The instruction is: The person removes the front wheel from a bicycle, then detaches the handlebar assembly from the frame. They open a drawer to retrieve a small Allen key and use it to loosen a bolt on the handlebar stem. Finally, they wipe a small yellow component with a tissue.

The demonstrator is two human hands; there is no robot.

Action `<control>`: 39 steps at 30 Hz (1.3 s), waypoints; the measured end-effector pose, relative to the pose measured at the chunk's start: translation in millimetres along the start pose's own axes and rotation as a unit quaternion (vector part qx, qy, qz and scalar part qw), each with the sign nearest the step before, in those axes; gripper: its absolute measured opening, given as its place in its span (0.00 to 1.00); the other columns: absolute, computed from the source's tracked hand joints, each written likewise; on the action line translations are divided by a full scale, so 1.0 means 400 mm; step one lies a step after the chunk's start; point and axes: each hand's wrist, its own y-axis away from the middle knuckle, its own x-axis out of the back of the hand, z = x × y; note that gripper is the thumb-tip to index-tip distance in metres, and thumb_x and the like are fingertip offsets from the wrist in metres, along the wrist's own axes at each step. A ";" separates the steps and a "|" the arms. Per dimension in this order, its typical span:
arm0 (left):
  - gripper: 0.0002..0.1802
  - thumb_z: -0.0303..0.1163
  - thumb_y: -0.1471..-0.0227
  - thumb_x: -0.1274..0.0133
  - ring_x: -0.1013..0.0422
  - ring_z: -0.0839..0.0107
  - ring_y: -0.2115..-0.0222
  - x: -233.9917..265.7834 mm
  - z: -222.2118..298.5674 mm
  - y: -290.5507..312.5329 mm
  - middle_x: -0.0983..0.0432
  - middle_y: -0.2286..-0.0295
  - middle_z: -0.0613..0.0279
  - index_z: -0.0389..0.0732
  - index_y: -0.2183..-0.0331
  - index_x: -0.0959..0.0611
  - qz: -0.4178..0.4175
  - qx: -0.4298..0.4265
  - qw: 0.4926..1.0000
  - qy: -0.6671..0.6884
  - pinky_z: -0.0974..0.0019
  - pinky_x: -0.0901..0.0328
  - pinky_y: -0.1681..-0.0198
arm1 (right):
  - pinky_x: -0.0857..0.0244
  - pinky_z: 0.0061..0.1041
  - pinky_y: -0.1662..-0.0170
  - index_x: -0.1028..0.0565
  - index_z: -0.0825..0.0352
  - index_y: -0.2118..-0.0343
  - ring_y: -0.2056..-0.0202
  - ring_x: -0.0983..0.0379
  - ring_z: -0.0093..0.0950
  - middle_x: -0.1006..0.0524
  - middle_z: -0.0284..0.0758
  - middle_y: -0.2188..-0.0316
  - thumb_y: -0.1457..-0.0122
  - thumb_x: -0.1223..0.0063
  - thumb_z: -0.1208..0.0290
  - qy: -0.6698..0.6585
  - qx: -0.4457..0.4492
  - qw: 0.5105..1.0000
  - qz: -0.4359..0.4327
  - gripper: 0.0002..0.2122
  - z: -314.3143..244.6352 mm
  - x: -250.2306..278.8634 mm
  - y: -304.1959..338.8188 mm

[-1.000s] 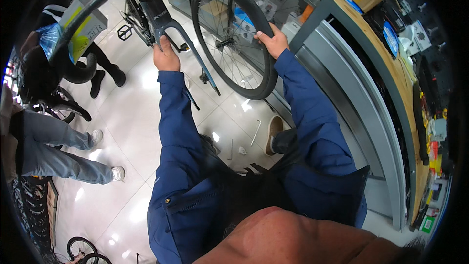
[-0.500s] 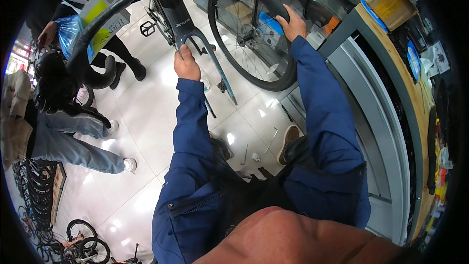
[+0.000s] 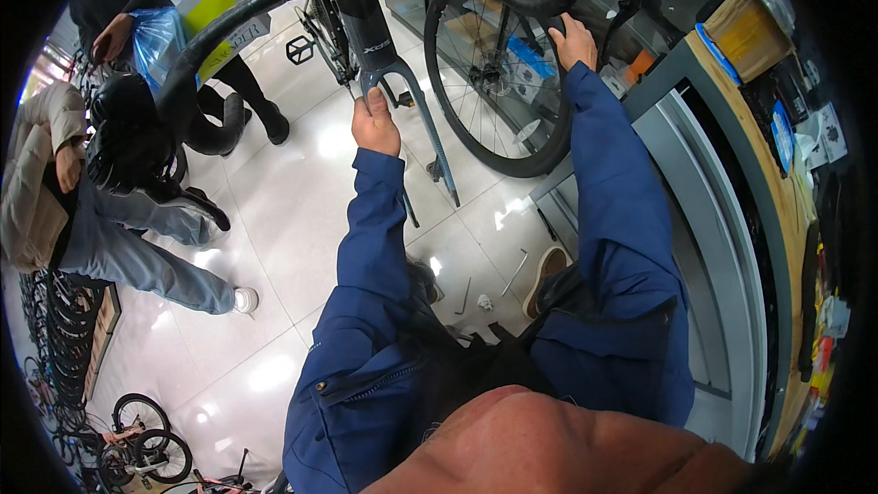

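Note:
My left hand is closed round the upper part of a dark bicycle fork, just below the head tube. The fork's two legs point down toward me with no wheel between them. My right hand grips the rim of a loose black-tyred wheel, which stands upright to the right of the fork. Over both arches the dark drop handlebar, with a black brake hood at its left end. The fingers of my right hand are partly hidden behind the tyre.
A wooden-topped workbench with grey drawers runs along my right. Thin hex keys lie on the tiled floor by my shoes. Two people stand on the left, one with a printed bag. Small bikes stand lower left.
The view has shifted, so the fork and wheel sit further right. More of the handlebar's right end shows. Both my hands keep their grip. The left person's hand has come into view.

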 end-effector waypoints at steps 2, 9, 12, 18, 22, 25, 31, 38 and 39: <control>0.37 0.63 0.33 0.57 0.36 0.69 0.77 0.004 -0.004 -0.003 0.31 0.80 0.60 0.35 0.73 0.26 -0.011 0.015 1.000 0.019 0.61 0.36 0.69 | 0.36 0.44 0.40 0.29 0.62 0.38 0.43 0.30 0.48 0.26 0.43 0.41 0.36 0.42 0.58 0.018 0.000 1.000 -0.014 0.26 -0.011 0.012 -0.002; 0.35 0.62 0.33 0.56 0.38 0.74 0.79 0.021 -0.021 -0.006 0.34 0.82 0.65 0.37 0.73 0.26 -0.002 0.028 0.998 0.065 0.65 0.39 0.73 | 0.38 0.42 0.37 0.30 0.66 0.38 0.40 0.32 0.48 0.25 0.46 0.42 0.39 0.40 0.64 -0.080 0.067 0.995 -0.006 0.27 -0.181 0.115 0.152; 0.34 0.61 0.33 0.55 0.38 0.75 0.79 0.038 -0.019 0.001 0.34 0.82 0.66 0.37 0.73 0.26 0.003 0.010 1.000 0.021 0.66 0.39 0.73 | 0.36 0.40 0.39 0.29 0.70 0.40 0.42 0.29 0.48 0.25 0.50 0.44 0.41 0.38 0.64 -0.182 0.026 0.976 -0.116 0.28 -0.280 0.157 0.305; 0.33 0.61 0.33 0.53 0.37 0.76 0.81 0.096 0.000 0.021 0.33 0.82 0.66 0.38 0.71 0.25 -0.044 0.073 0.995 0.050 0.67 0.38 0.76 | 0.29 0.37 0.46 0.30 0.70 0.40 0.46 0.24 0.42 0.23 0.47 0.45 0.40 0.34 0.60 -0.322 0.012 0.870 -0.374 0.30 -0.389 0.231 0.507; 0.32 0.61 0.36 0.49 0.35 0.76 0.81 0.105 0.015 0.045 0.33 0.81 0.66 0.38 0.72 0.25 -0.038 0.059 0.996 0.047 0.68 0.37 0.77 | 0.27 0.29 0.49 0.34 0.67 0.35 0.46 0.24 0.33 0.24 0.42 0.43 0.39 0.33 0.63 -0.364 0.023 0.839 -0.403 0.32 -0.458 0.240 0.580; 0.31 0.59 0.37 0.45 0.33 0.73 0.81 0.105 0.048 0.067 0.30 0.82 0.62 0.37 0.73 0.23 -0.038 0.076 0.996 0.025 0.64 0.36 0.75 | 0.28 0.31 0.46 0.35 0.69 0.35 0.43 0.25 0.34 0.25 0.45 0.42 0.39 0.33 0.63 -0.446 -0.053 0.809 -0.379 0.34 -0.502 0.239 0.635; 0.20 0.43 0.38 0.43 0.26 0.56 0.74 0.118 0.136 0.160 0.24 0.76 0.48 0.33 0.68 0.21 -0.016 0.052 0.998 -0.033 0.57 0.32 0.66 | 0.26 0.29 0.50 0.36 0.71 0.36 0.50 0.22 0.33 0.22 0.48 0.48 0.40 0.33 0.65 -0.493 -0.085 0.791 -0.353 0.34 -0.547 0.211 0.653; 0.12 0.34 0.45 0.46 0.23 0.48 0.70 0.114 0.122 0.306 0.22 0.73 0.45 0.35 0.64 0.21 -0.024 0.022 0.996 -0.078 0.54 0.30 0.63 | 0.28 0.35 0.60 0.23 0.72 0.58 0.67 0.19 0.39 0.19 0.45 0.73 0.35 0.42 0.59 -0.424 -0.112 0.839 -0.323 0.17 -0.595 0.164 0.716; 0.11 0.34 0.46 0.46 0.22 0.47 0.69 0.109 0.112 0.321 0.21 0.72 0.46 0.36 0.64 0.21 -0.021 0.020 0.997 -0.070 0.54 0.29 0.62 | 0.29 0.39 0.59 0.24 0.72 0.61 0.67 0.20 0.47 0.20 0.48 0.72 0.34 0.45 0.59 -0.433 -0.130 0.836 -0.312 0.16 -0.595 0.156 0.731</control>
